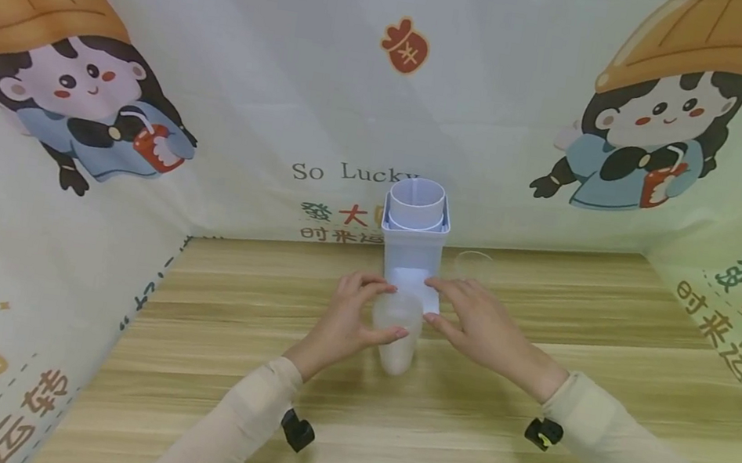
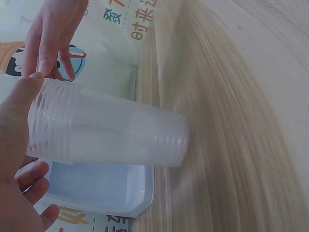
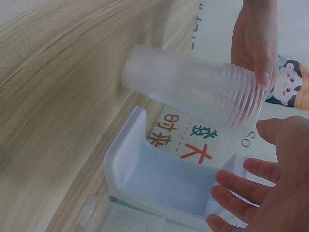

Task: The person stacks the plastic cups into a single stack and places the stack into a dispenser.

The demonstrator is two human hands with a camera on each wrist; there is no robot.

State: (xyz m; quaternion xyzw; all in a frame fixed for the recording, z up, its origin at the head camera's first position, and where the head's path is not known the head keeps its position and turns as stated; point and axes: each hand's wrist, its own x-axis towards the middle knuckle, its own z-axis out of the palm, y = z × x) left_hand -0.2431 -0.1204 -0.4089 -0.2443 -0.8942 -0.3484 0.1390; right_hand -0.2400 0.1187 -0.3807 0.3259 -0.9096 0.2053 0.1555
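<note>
A stack of clear plastic cups (image 1: pixel 399 316) stands roughly upright before the pale blue plastic holder (image 1: pixel 414 250) on the counter (image 1: pixel 438 462). The left hand (image 1: pixel 348 315) grips its rims, fingers and thumb curved around; the right hand (image 1: pixel 489 327), fingers loosely extended, reaches in palm-inward just beside it.

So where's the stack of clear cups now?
In the head view, the cup stack is below and slightly right of centre, held by the left hand, in front of the pale blue holder.
</note>
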